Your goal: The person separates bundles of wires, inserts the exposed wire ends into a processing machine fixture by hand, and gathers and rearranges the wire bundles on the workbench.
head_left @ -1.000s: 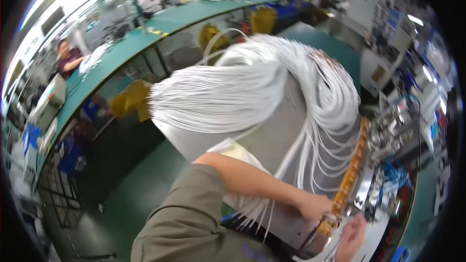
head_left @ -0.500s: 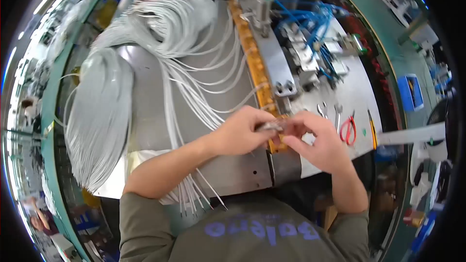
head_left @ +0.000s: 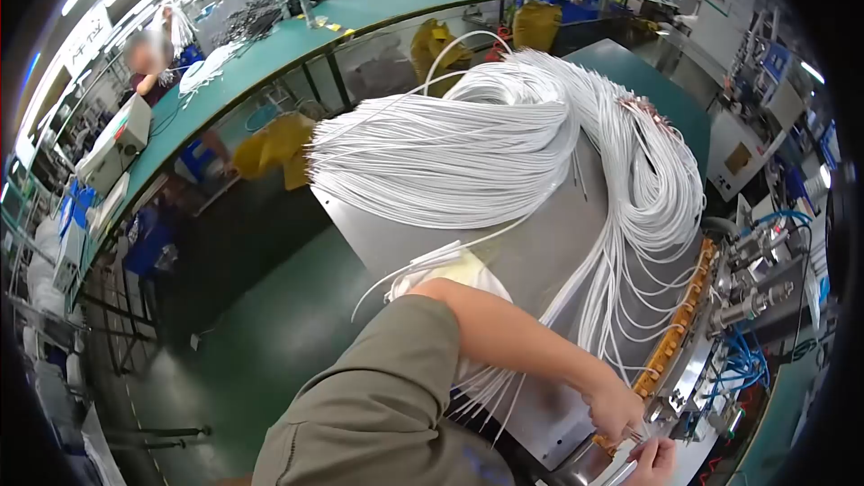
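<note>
My left hand (head_left: 616, 408) is closed at the lower end of the orange slotted strip (head_left: 670, 342), its fingertips around something small that I cannot make out. Just below and to the right, my right hand (head_left: 652, 461) has its fingers bent together close to the left fingertips; what they grip is too small to tell. White cables (head_left: 621, 243) loop from a large bundle (head_left: 441, 157) over the metal table (head_left: 576, 207) to the strip. Loose cable ends hang under my left forearm.
Metal clamps (head_left: 751, 306) and blue tubes (head_left: 738, 364) stand right of the strip. A white cloth or bag (head_left: 463, 274) lies by my left elbow. Beyond is a long green bench (head_left: 360, 18), with a person (head_left: 148, 67) at its left and yellow covers (head_left: 274, 148) beneath.
The view has swung back toward the left from the downward look at the strip and tools. Both hands remain close together at the strip's near end.
</note>
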`<state>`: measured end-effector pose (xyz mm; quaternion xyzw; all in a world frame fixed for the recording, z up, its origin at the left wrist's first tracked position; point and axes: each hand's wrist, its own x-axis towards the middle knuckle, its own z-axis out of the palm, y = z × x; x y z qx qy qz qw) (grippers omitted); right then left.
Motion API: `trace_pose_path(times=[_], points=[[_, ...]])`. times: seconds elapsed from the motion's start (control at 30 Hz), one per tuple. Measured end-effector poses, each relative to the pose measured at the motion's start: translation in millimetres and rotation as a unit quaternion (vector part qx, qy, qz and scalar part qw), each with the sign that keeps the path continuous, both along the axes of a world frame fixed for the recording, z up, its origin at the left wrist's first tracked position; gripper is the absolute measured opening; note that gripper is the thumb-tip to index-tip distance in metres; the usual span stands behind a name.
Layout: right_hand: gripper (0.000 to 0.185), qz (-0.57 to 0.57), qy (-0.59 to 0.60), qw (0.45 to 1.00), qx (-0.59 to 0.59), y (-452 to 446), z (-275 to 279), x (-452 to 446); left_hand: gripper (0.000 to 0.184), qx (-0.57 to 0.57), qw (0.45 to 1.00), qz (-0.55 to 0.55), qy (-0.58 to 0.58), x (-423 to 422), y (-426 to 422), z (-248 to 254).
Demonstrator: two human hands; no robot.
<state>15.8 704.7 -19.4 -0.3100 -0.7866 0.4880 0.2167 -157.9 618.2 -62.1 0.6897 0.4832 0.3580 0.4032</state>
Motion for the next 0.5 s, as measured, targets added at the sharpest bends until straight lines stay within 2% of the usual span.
trace_pose_path(times=[0.03, 0.07, 0.1, 0.17, 0.23, 0.27, 0.3, 0.33, 0.37, 0.4, 0.43, 0.47, 0.5], points=[[0.019, 0.013, -0.010, 1.000, 0.024, -9, 3, -4, 0.018, 0.056, 0.997, 0.050, -0.018, 2, 2, 2], [0.014, 0.014, -0.076, 0.994, 0.083, -17, 11, -7, 0.016, 0.112, 0.987, 0.107, -0.034, 2, 0, 5], [0.008, 0.010, -0.068, 0.993, 0.096, -23, 11, -8, 0.013, 0.155, 0.973, 0.168, -0.017, 5, -1, 6], [0.006, 0.059, -0.031, 0.996, 0.067, -22, 13, -9, 0.015, 0.293, 0.943, 0.155, 0.031, 4, 10, 6], [0.006, 0.037, -0.053, 0.996, 0.057, -28, 21, -2, 0.015, 0.219, 0.961, 0.148, 0.081, 5, -3, 8], [0.006, 0.049, -0.043, 0.993, 0.095, -28, 22, 3, 0.015, 0.253, 0.952, 0.157, 0.066, 8, -5, 5], [0.007, 0.047, -0.042, 0.988, 0.138, -27, 26, 11, 0.014, 0.236, 0.957, 0.156, 0.069, 11, -4, -1], [0.007, 0.084, -0.036, 0.992, 0.085, -5, 0, 7, 0.013, 0.227, 0.960, 0.147, 0.072, 9, -11, 9], [0.007, 0.088, -0.046, 0.993, 0.066, 22, -20, 19, 0.016, 0.223, 0.967, 0.108, -0.052, 7, -21, 16], [0.006, 0.099, -0.067, 0.990, 0.069, 14, -14, 20, 0.020, 0.115, 0.984, 0.065, -0.117, 8, -23, 13], [0.007, 0.120, -0.083, 0.987, 0.070, 8, -10, 18, 0.016, 0.157, 0.985, 0.065, -0.033, 6, -19, 0], [0.007, 0.137, -0.081, 0.985, 0.068, 3, -7, 17, 0.013, 0.040, 0.990, 0.025, -0.135, 3, -22, 8], [0.009, 0.148, -0.075, 0.984, 0.062, -1, -5, 16, 0.020, 0.039, 0.996, 0.033, -0.067, -4, -27, 23]])
